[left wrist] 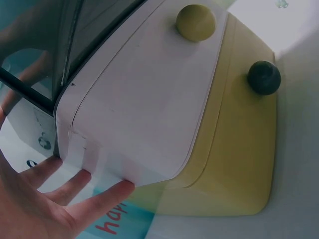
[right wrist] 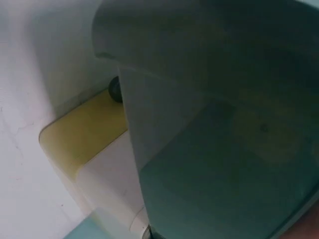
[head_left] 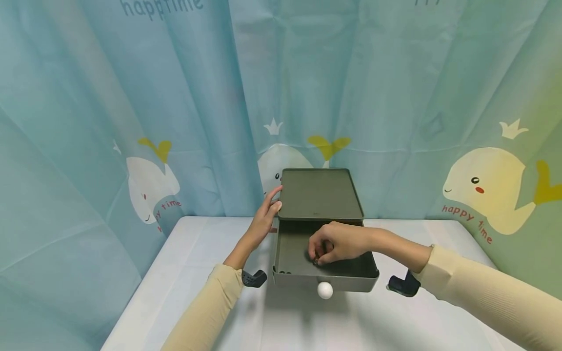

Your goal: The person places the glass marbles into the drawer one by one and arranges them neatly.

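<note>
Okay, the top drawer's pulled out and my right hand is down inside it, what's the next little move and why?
Probably lift the right hand straight up out of the open drawer: its fingers are curled on something small and dark on the drawer floor. Meanwhile the left hand rests open against the drawer unit, steadying it.

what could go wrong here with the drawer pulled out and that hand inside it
1. The drawer looks pulled far out over the table; more pull might drop it off the unit.
2. The right hand is curled on something small and dark inside the drawer; it may slip from the grip.
3. The left hand only rests straight fingers on the unit's side, so the unit may slide.
</note>
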### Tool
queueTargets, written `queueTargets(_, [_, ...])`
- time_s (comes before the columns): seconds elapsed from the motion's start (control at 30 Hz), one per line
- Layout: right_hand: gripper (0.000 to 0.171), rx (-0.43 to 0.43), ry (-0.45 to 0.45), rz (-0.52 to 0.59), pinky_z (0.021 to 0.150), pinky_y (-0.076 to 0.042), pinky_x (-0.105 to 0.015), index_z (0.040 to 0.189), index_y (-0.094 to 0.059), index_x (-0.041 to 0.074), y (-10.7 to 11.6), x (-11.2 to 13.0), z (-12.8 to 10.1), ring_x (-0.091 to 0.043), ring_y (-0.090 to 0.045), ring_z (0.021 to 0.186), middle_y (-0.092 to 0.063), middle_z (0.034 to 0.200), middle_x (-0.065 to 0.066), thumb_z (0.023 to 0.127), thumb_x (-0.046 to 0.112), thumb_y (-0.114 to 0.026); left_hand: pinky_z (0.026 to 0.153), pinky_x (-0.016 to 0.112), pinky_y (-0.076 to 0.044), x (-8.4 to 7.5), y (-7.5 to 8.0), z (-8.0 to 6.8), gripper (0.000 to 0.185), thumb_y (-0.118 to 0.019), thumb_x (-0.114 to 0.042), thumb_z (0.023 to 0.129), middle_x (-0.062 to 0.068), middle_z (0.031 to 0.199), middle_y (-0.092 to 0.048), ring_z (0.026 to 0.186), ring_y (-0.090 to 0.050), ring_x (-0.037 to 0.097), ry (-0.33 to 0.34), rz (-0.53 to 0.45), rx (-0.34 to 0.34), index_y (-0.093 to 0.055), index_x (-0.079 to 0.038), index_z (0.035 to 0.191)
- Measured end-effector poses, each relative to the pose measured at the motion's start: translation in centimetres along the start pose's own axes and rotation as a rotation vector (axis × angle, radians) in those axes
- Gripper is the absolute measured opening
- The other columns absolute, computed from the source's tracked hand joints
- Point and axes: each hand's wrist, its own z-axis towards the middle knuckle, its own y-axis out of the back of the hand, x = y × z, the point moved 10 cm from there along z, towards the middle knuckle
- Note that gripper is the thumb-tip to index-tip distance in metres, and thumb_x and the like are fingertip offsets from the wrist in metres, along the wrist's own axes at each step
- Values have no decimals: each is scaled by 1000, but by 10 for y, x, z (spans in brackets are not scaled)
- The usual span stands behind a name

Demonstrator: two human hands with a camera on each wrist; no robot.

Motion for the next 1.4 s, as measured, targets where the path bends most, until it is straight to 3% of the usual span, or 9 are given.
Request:
queueTargets(0.43, [11,-1,5,-3,63,-51,-22,98,-72,18,-2,-3,-1,-1,-57,64,-64,83,11,93,8,-76,82,66,-55,2,0,1,53,-42,-43,109,10,166,-26,148,-34,33,-4,-3,6,-28,-44,160])
queueTargets(0.73, [16,-43,-38,-3,65,-52,-24,108,-73,21,6,-2,-9,-3,-61,68,-65,88,12,94,14,-76,83,66,-55,2,0,1,53,-41,-44,109,9,166,-25,149,-33,33,-10,3,8,-28,-44,160])
queueTargets(0.93, [19,-148,-3,-2,63,-52,-26,115,-71,19,27,4,-24,-6,-59,65,-64,93,10,96,20,-75,84,67,-54,2,-1,1,54,-41,-44,109,8,167,-23,149,-32,34,-13,2,9,-27,-43,161])
queueTargets(1.17, [26,-295,23,85,63,-54,-29,123,-67,24,51,4,-50,-13,-62,69,-64,96,4,98,27,-73,86,69,-53,3,-1,1,54,-40,-43,109,7,167,-22,150,-30,34,-11,-13,15,-26,-41,162])
queueTargets(1.4, [28,-486,46,113,66,-55,-29,123,-70,20,71,0,-84,-21,-66,72,-69,97,1,96,13,-75,86,71,-51,1,-2,1,55,-40,-42,110,8,168,-21,150,-30,37,-26,-23,19,-25,-36,163])
